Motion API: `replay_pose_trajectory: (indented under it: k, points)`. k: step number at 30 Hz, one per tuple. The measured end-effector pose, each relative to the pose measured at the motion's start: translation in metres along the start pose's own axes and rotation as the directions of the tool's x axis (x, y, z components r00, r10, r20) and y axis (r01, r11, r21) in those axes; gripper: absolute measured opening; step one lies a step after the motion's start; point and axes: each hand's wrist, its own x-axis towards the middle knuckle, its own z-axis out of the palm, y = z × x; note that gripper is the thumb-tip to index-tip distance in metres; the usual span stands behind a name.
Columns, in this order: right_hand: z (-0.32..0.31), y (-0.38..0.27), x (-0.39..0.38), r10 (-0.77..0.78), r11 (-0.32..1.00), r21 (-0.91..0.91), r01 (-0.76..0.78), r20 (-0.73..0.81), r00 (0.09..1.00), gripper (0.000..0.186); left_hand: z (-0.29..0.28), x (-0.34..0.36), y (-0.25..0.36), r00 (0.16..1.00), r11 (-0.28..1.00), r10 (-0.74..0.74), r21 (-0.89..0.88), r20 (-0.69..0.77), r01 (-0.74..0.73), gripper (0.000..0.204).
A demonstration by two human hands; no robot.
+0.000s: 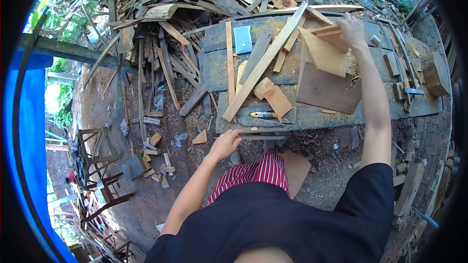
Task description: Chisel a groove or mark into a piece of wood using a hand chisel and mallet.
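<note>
My right hand reaches over the far right of the workbench and closes on the upper end of a joined piece of light wood boards. That piece stands tilted on a dark, flat board. By the bench's near left edge, my left hand is bent loosely with no object visible in it. A yellow-and-black handled tool rests on the bench near it. Beside the tool lie a small tan wood block and a long pale plank.
A blue packet and sawdust are on the bench. Thick wood blocks sit at its right end. A big heap of scrap wood rises behind and left. Offcuts litter the ground; a blue tarp hangs far left.
</note>
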Motion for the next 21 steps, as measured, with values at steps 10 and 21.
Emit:
replay_pose_trajectory:
  k: [10,21]
  points:
    - [-0.136,-0.129,-0.128,-0.21,0.966,0.092,0.241,-0.265,0.941,0.022,0.003,-0.002,0.115,0.942,0.386,0.024,-0.872,0.335,0.301,0.045]
    - [-0.145,-0.301,-0.189,-0.438,0.333,0.561,0.758,-0.62,0.651,0.022,-0.045,-0.05,0.13,0.884,-0.488,-0.431,-0.871,0.183,-0.057,0.055]
